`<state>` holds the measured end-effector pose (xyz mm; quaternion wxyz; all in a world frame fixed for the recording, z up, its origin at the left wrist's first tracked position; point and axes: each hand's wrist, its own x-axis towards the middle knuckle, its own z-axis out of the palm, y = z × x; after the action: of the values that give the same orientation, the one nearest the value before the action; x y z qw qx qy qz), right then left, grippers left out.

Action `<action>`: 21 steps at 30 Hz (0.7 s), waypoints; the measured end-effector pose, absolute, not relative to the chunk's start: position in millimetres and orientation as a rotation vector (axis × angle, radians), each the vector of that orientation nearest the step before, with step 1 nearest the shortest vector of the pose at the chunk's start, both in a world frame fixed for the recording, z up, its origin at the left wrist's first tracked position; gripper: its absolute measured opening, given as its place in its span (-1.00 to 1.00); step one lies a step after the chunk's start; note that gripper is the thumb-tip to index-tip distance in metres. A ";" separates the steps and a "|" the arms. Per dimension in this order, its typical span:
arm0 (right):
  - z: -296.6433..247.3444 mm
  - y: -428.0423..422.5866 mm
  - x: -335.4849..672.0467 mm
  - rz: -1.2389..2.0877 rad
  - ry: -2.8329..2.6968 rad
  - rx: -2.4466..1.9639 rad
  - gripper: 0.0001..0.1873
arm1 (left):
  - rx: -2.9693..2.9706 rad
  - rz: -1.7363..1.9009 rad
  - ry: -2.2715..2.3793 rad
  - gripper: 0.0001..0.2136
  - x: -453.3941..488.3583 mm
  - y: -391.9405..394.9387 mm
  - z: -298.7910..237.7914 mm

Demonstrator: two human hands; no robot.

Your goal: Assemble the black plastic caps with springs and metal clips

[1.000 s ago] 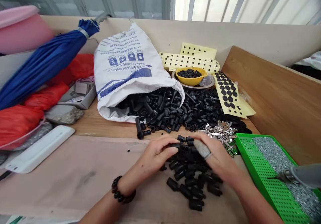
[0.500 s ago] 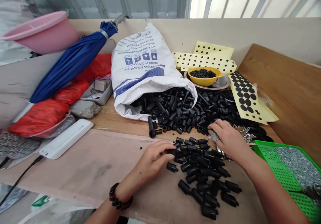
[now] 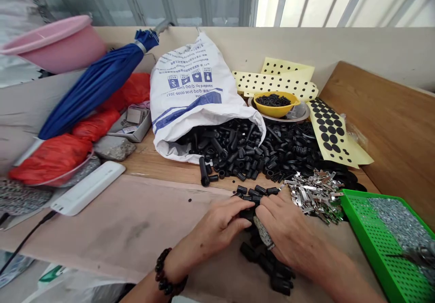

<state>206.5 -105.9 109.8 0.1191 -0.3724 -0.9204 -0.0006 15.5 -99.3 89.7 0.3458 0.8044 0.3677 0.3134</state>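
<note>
My left hand [image 3: 222,223], with a dark bead bracelet on its wrist, pinches a short black plastic cylinder [image 3: 247,213] between thumb and fingers. Right against it, my right hand [image 3: 288,233] has its fingers bent together at the cylinder's end. Whatever those fingertips hold is hidden. A grey speckled band [image 3: 263,233] lies along one right finger, near a ring. More black plastic cylinders [image 3: 267,264] lie under and around both hands, partly covered. To the right of the hands is a heap of shiny metal clips [image 3: 314,194].
Black plastic parts [image 3: 238,153] spill from a white sack [image 3: 193,81]. A yellow bowl [image 3: 274,108] of small black pieces stands behind. At right is a green tray [image 3: 360,230] of small metal pieces. A white power bank-like device [image 3: 90,187] and blue umbrella [image 3: 95,85] lie left.
My right hand has moved left and nearer, from beside the metal clips to my left hand, uncovering the clip heap. My left hand, still pinching the cylinder, has shifted slightly right.
</note>
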 end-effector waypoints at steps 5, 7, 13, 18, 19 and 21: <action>106.5 -111.5 206.6 0.063 -2.681 -1.067 -0.74 | 2.098 0.831 0.921 -0.84 18.2 -100.2 86.9; 105.6 -112.5 207.1 0.091 -2.668 -1.058 -0.74 | 2.086 0.869 0.922 -0.84 18.5 -101.2 86.8; 99.7 -114.1 205.8 0.064 -2.629 -1.063 -0.76 | 2.067 0.887 0.926 -0.83 17.0 -105.9 85.7; 95.0 -117.6 203.8 0.078 -2.602 -1.097 -0.78 | 2.097 0.935 0.923 -0.83 15.4 -108.6 84.3; 94.4 -118.3 203.4 0.083 -2.593 -1.101 -0.79 | 2.110 0.941 0.921 -0.83 15.0 -109.1 84.1; 92.4 -119.3 202.4 0.082 -2.572 -1.105 -0.79 | 2.147 0.945 0.917 -0.84 14.2 -110.1 83.0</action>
<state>202.4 -119.3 92.4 0.1698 -0.3887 -0.9051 0.0288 14.2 -110.1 83.0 0.3063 0.8115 0.3466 0.3572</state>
